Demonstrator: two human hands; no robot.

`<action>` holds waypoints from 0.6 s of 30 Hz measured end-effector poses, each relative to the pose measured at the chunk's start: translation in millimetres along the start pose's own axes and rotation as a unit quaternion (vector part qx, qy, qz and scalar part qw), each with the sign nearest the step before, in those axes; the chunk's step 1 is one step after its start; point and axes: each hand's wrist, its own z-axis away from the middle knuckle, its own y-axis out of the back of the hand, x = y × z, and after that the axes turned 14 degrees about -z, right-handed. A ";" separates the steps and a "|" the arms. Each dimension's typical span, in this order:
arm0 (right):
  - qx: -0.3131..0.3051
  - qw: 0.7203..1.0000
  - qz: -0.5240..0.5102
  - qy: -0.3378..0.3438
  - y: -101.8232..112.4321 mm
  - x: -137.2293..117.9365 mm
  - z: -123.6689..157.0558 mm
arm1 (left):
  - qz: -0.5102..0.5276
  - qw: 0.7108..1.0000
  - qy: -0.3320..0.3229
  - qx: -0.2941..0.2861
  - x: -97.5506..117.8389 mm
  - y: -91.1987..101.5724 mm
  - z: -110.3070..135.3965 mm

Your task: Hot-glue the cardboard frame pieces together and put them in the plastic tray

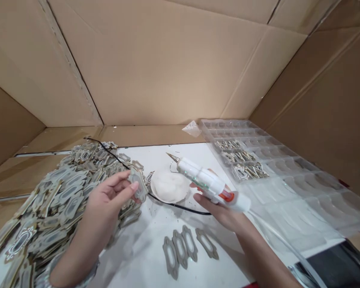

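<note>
The heap of cutouts (57, 200) fills the bench's (132, 256) left side, and a plastic tray (288, 180) lines its right edge. The lane between is open but crossed by a black cord (174, 205). A white pad (169, 186) sits mid-bench and grey frames (189, 248) lie near the front edge.

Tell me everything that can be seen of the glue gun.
The glue gun looks like white plastic, with a thin, pointed metal tip and an orange mark near its rear. The right hand grips it from below, above the table, tip aimed up and left, beside a round white pad.
</note>
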 end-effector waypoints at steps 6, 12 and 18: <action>-0.048 0.998 0.027 0.037 -0.8 15.2 7.4 | -0.004 1.000 0.010 -0.024 -10.9 -0.6 4.1; -0.086 0.994 0.049 0.036 -2.1 12.1 14.7 | -0.027 0.999 -0.013 -0.032 -19.2 -1.1 2.6; -0.142 0.984 0.052 0.090 -6.1 13.5 16.7 | -0.040 0.999 -0.025 -0.016 -21.4 -1.0 3.3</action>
